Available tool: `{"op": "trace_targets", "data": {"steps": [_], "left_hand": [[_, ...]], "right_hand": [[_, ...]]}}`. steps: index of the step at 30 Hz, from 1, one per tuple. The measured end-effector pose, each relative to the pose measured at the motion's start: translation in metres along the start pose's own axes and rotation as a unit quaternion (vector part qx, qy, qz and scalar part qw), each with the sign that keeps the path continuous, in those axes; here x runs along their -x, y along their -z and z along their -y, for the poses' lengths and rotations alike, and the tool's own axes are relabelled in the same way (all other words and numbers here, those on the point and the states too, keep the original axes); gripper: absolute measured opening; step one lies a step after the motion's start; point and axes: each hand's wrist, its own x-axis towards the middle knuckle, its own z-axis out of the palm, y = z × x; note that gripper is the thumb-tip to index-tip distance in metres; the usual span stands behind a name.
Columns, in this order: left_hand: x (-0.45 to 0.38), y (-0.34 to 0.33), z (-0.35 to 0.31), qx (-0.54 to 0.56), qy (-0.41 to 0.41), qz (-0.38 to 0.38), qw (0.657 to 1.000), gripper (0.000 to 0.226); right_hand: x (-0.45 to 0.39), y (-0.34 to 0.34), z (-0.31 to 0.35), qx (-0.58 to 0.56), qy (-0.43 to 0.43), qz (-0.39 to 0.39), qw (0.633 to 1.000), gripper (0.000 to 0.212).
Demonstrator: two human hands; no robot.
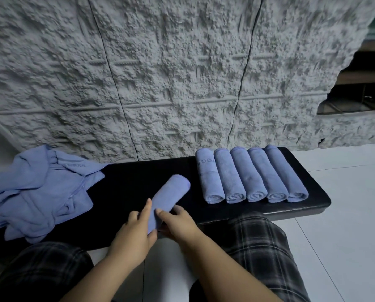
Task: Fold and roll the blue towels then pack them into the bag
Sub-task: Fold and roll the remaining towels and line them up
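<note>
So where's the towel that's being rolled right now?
In the head view the rolled towel lies mid-bench, gripped at its near end by both hands, left hand and right hand, between the unfolded pile and the finished row.

left hand (pixel 136 233) grip: curled, thumb under | right hand (pixel 177 225) grip: apparently pinching

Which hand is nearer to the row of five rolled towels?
Right. The right hand grips the near end of the sixth rolled towel on the side facing the row of five rolled towels; the left hand holds it from the far side.
</note>
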Motion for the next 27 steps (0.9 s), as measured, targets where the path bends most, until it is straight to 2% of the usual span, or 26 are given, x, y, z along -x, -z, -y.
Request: {"op": "trace_targets", "data": {"steps": [3,5,7,10,12,18,20,23,27], "left_hand": [[-0.004,0.006,-0.005,0.079,-0.006,-0.006,0.997,0.083],[-0.009,0.011,-0.013,0.140,-0.022,-0.016,0.990,0.085],[-0.016,0.017,-0.023,0.186,-0.042,-0.030,0.981,0.085],[-0.026,0.021,-0.045,0.253,-0.080,-0.038,0.963,0.084],[-0.031,0.020,-0.061,0.280,-0.112,-0.034,0.953,0.082],[-0.041,0.010,-0.097,0.376,-0.154,0.002,0.914,0.081],[-0.038,0.006,-0.107,0.383,-0.166,0.012,0.908,0.076],[-0.029,0.002,-0.120,0.344,-0.213,0.015,0.914,0.070],[-0.020,-0.005,-0.128,0.315,-0.246,0.029,0.916,0.066]], "right_hand": [[-0.004,0.004,0.003,-0.076,0.009,0.029,0.997,0.050],[-0.007,0.007,0.009,-0.114,0.041,0.021,0.992,0.050],[-0.009,0.011,0.018,-0.113,0.080,-0.019,0.990,0.048],[-0.010,0.022,0.033,-0.088,0.119,-0.127,0.981,0.054],[-0.003,0.034,0.045,-0.081,0.145,-0.173,0.971,0.043],[0.026,0.058,0.073,-0.090,0.191,-0.166,0.963,0.041],[0.035,0.066,0.080,-0.120,0.199,-0.185,0.955,0.032],[0.045,0.081,0.091,-0.172,0.205,-0.255,0.929,0.004],[0.050,0.110,0.103,-0.245,0.211,-0.351,0.879,0.010]]}}
